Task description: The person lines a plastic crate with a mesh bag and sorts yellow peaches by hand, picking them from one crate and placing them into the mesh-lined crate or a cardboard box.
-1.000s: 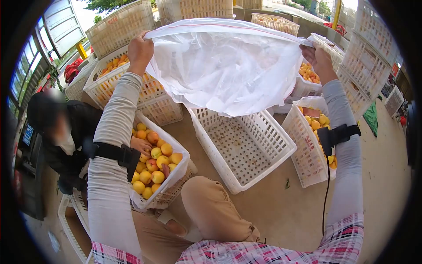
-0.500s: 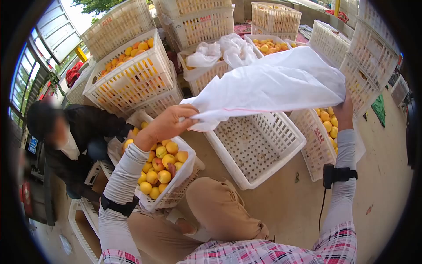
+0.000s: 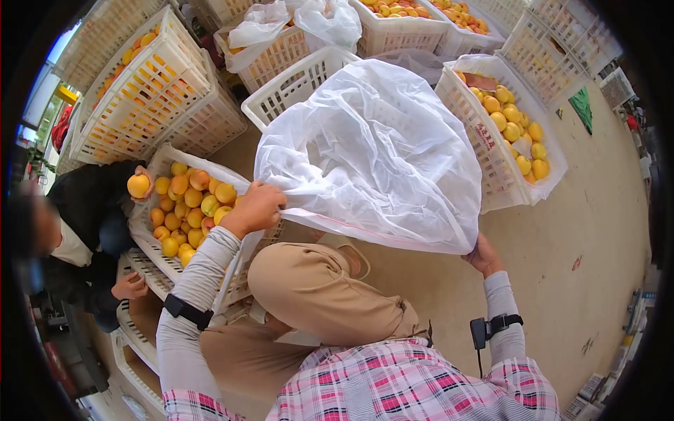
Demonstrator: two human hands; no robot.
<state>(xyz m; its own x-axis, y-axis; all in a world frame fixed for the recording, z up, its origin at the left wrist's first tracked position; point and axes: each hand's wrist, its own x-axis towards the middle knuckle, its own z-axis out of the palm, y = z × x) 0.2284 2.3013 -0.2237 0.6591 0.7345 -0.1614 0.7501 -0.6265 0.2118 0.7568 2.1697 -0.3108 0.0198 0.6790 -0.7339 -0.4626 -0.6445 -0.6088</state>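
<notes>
A large white plastic liner bag (image 3: 379,154) spreads between my hands, its mouth opened toward me. My left hand (image 3: 258,209) pinches the near left part of its rim. At the near right corner my right hand (image 3: 483,256) grips the rim, its fingers partly behind the plastic. The liner hangs over a white slatted crate (image 3: 298,81), and only that crate's far left rim and wall show. Close to my left hand stands a lined crate of yellow-orange, peach-like fruit (image 3: 193,200).
A co-worker at the left holds one fruit (image 3: 138,186) in a hand. To the right is another filled crate (image 3: 484,165). Stacked fruit crates (image 3: 144,98) rise at the left, with more along the back. My bent knee (image 3: 302,281) is below the liner.
Both hands have come lower and nearer to me, and the liner has spread wide, covering most of the crate. My view has tilted down. The co-worker's hand has lifted a fruit.
</notes>
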